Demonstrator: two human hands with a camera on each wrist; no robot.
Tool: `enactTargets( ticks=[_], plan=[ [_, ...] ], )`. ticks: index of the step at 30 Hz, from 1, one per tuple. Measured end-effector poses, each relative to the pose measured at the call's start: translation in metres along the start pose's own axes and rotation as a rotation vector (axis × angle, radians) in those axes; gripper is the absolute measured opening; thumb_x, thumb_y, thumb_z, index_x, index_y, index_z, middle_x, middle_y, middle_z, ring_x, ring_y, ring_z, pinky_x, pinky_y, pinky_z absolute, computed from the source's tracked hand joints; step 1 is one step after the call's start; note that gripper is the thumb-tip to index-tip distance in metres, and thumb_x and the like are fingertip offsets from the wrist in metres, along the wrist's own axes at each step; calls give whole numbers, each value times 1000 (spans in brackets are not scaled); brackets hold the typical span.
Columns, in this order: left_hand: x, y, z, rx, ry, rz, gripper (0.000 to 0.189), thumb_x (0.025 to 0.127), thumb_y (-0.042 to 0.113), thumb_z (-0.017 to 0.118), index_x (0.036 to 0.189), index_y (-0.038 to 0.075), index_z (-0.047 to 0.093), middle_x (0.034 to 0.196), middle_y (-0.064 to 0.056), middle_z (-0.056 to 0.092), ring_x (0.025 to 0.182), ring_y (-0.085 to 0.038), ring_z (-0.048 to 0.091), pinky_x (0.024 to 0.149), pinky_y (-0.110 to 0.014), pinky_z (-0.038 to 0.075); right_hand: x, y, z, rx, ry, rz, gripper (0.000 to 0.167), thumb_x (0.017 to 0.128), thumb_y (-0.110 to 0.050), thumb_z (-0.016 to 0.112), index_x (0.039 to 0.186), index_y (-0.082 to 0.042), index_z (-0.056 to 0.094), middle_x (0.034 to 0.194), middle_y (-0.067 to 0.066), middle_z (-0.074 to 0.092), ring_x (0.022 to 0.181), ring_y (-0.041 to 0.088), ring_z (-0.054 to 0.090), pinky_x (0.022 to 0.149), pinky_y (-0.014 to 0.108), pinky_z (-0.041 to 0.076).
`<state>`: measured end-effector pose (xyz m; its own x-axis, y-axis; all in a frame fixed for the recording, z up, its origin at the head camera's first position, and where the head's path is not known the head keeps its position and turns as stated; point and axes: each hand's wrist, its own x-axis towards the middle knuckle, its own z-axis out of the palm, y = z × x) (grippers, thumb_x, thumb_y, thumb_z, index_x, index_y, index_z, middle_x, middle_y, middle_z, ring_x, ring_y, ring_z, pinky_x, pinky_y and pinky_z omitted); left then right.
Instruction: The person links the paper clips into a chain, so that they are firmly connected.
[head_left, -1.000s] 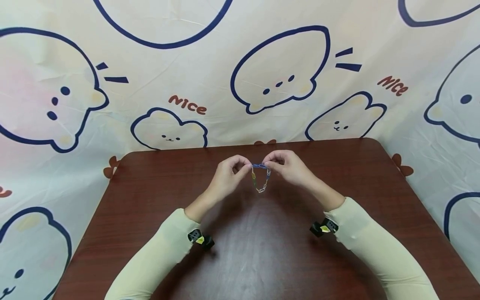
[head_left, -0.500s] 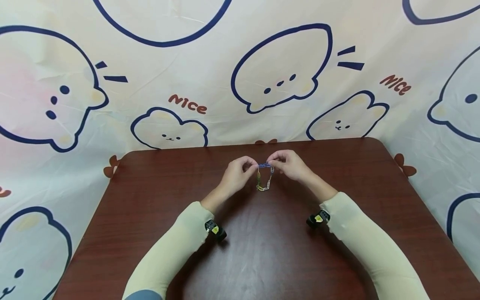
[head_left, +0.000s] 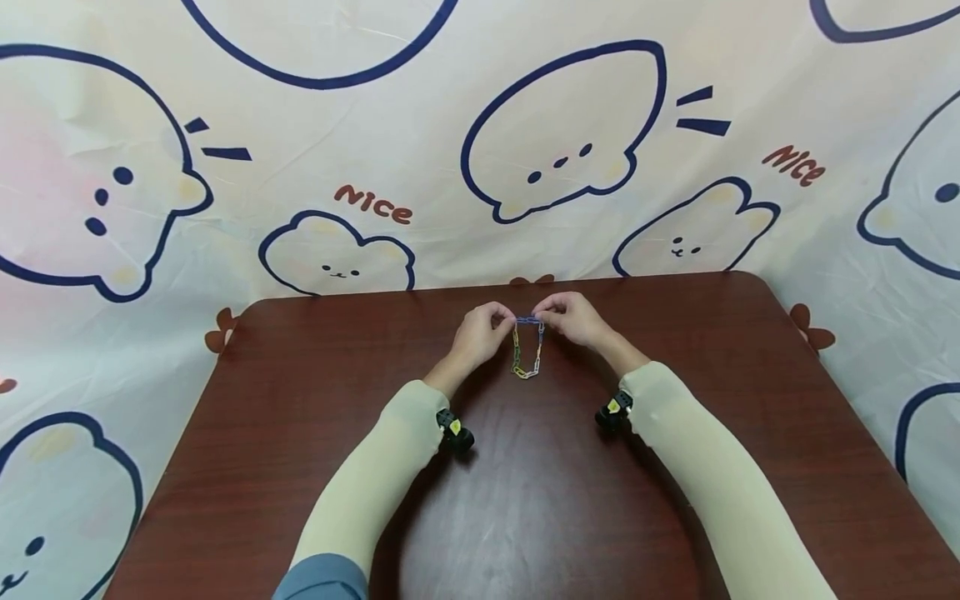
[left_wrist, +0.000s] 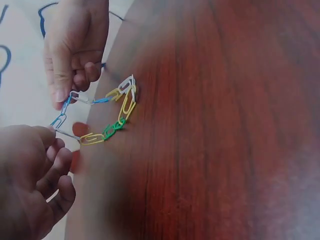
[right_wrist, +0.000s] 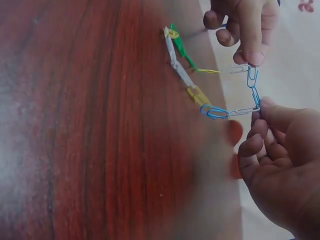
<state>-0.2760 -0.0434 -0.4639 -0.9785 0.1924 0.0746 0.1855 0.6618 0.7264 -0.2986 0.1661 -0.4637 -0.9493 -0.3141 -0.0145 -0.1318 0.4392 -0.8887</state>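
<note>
A closed loop of linked paper clips [left_wrist: 92, 138], coloured blue, white, yellow and green, hangs between both hands. My left hand [head_left: 480, 335] pinches it at its upper left corner between thumb and index finger. At the upper right corner my right hand [head_left: 573, 319] pinches it in the same way. Blue paper clips [right_wrist: 255, 92] span the short stretch between the two pinches. From there the rest of the chain droops in a U, its lowest links yellow and white. In both wrist views the fingertips cover parts of the clips they pinch.
A dark red-brown wooden table [head_left: 337, 375] lies beneath the hands. Behind it hangs a pale cloth [head_left: 435, 108] printed with cartoon animal outlines, meeting the table's far edge. A small black camera sits on each wrist [head_left: 455, 431].
Both hands have shifted slightly, the left one to the right and away from the body. The loop moved along with them and hangs wider, still pinched at both corners.
</note>
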Motion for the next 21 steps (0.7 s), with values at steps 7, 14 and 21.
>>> enactTargets(
  ticks=[7, 14, 21],
  plan=[
    [13, -8, 3, 42, -19, -26, 13, 102, 26, 65, 100, 15, 72, 97, -1, 69, 83, -18, 58, 75, -38, 47, 12, 11, 6, -51, 30, -24, 13, 98, -3, 65, 101, 6, 73, 86, 10, 70, 74, 14, 57, 68, 25, 47],
    [20, -14, 10, 78, -28, -71, 13, 102, 29, 64, 101, 19, 72, 100, 1, 70, 85, -19, 59, 82, -42, 48, 17, 17, 11, -109, 77, 34, 13, 98, -5, 66, 102, 4, 74, 89, 11, 72, 77, 16, 59, 71, 25, 47],
    [25, -9, 10, 141, -26, -116, 14, 103, 30, 62, 102, 20, 71, 103, 2, 70, 92, -18, 62, 87, -43, 49, 22, 19, 17, -167, 131, 29, 12, 99, -7, 66, 101, 2, 75, 92, 11, 73, 83, 19, 62, 78, 29, 47]
  ],
)
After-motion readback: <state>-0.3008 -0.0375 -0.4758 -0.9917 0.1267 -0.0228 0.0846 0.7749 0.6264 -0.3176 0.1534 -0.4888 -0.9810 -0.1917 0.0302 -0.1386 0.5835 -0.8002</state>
